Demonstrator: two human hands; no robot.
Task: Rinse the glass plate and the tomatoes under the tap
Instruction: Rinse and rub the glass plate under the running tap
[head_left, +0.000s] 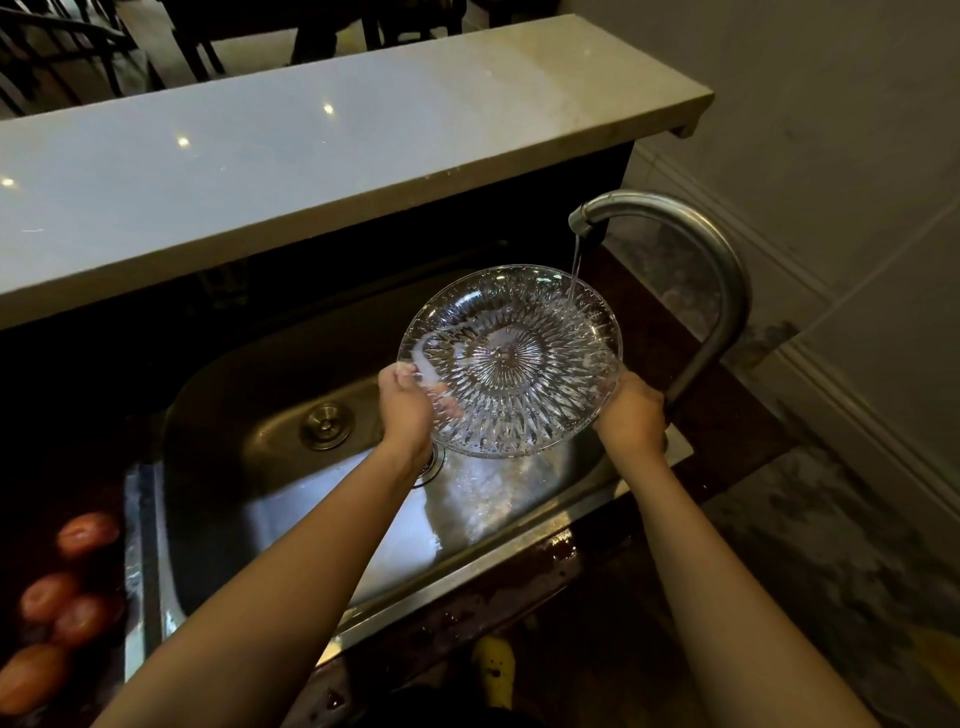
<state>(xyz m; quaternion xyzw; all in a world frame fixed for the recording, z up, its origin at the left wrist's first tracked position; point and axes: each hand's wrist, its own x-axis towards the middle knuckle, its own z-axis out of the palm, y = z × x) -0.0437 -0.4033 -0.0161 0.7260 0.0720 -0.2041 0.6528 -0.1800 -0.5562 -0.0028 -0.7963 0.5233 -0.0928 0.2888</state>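
Observation:
A cut-glass plate (511, 358) hangs tilted over the steel sink (291, 525). My left hand (408, 410) grips its left rim and my right hand (631, 413) grips its right rim. Water runs from the curved tap (722, 270) in a thin stream onto the plate's upper right part and spreads over the glass. Several red tomatoes (78, 582) lie on the dark counter to the left of the sink, apart from both hands.
A pale raised countertop (311, 150) runs across behind the sink. The sink has a round plug (326, 425) at its back left and a drain partly hidden under my left wrist. A wall with tiles stands to the right.

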